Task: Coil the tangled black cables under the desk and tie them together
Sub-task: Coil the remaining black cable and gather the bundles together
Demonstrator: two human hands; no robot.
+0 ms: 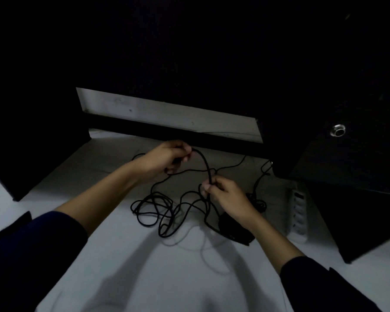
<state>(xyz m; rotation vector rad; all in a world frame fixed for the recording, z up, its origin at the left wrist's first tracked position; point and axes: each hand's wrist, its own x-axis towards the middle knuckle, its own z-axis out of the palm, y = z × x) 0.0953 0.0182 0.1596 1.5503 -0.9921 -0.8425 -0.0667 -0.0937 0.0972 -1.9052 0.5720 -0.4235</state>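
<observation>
From the head camera, both arms in dark sleeves reach forward over a pale floor (189, 278) in the dim space beneath a dark desk (189, 52). The left hand (167, 157) is raised just below the desk's dark crossbar (178, 137), its grip curled closed around one end of a thick stretch of black cable (205, 163). That stretch arcs up from the left hand and drops to the right hand (225, 194), whose grip pinches it between thumb and fingertips lower down, so the piece hangs as a short arch between the two hands.

Under the hands the rest of the black cables (158, 210) lie on the floor in a loose tangle of overlapping loops, toward the left of the right wrist. A black adapter block (234, 230) rests on the floor beneath the right forearm. Thinner strands run away to the far right, toward the desk's dark drawer unit (347, 165). A white power strip (298, 217) lies along the floor beside that unit, near the right arm.
</observation>
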